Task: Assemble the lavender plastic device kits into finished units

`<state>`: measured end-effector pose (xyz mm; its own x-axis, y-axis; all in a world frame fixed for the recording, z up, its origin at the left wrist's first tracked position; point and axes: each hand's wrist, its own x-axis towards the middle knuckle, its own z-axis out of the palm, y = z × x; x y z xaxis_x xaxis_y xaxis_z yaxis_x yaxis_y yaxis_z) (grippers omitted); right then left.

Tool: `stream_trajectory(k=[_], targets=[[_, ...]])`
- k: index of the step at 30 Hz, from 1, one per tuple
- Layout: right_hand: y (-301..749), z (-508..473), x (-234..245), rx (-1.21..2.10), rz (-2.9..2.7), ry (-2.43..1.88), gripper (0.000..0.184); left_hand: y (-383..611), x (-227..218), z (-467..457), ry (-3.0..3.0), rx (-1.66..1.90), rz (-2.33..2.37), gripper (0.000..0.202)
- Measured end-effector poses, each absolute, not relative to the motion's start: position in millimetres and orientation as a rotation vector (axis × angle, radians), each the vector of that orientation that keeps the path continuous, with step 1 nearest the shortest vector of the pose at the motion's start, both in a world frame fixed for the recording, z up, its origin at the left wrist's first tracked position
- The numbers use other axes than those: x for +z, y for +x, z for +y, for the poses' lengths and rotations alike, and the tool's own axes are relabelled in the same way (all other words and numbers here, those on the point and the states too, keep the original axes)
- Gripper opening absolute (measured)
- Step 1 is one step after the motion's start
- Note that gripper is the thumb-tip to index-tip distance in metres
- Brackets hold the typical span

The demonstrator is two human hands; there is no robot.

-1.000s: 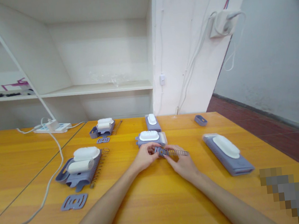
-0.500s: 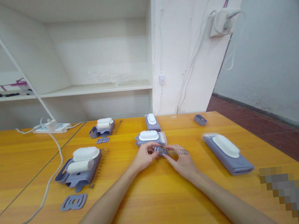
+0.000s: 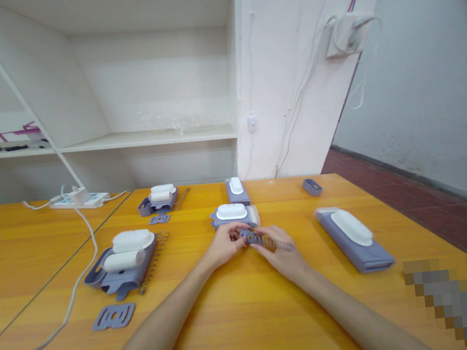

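Observation:
Between the fingers of my left hand (image 3: 224, 246) is a small grey-purple slotted plastic plate (image 3: 247, 236). My right hand (image 3: 286, 256) pinches a metal coil spring (image 3: 270, 242), whose left end meets the plate. Whether the spring is hooked onto the plate cannot be made out, as fingers cover part of both. The spring's free coils extend to the right over my right hand and look blurred. Just beyond my hands lies a grey-purple plastic case (image 3: 244, 218) with a white bristled piece (image 3: 231, 211) on top.
At left sits a grey case (image 3: 131, 278) with white parts, a spring (image 3: 153, 267) and a slotted plate (image 3: 114, 317). A similar set (image 3: 161, 200) lies farther back. More cases (image 3: 373, 257) (image 3: 239, 198) and a grey cap (image 3: 312, 187) are around. A white cable (image 3: 80, 280) crosses the left side.
The spring's free end has dropped slightly and shifted left, now blurred. Both hands keep nearly the same place and grip.

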<state>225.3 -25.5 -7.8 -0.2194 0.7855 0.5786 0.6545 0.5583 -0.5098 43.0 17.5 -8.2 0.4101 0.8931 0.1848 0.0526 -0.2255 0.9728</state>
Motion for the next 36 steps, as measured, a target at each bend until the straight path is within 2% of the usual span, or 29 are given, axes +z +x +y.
stream_trajectory(k=[10, 17, 24, 36], targets=[[226, -24, -13, 0.267, -1.961, -1.031, 0.026, 41, -15, 22, 1.553, 1.014, 0.799, 0.042], [225, -27, -6, 0.285, -1.96, -1.051, 0.024, 46, -11, 15, 1.667, 1.031, 0.8, 0.032], [226, -25, -9, 0.327, -1.931, -1.062, 0.021, 50, -7, 8, 1.658, 1.053, 0.782, 0.032], [226, -23, -17, 0.365, -1.814, -1.151, 0.03, 52, -12, 10, 1.672, 1.018, 0.757, 0.037]])
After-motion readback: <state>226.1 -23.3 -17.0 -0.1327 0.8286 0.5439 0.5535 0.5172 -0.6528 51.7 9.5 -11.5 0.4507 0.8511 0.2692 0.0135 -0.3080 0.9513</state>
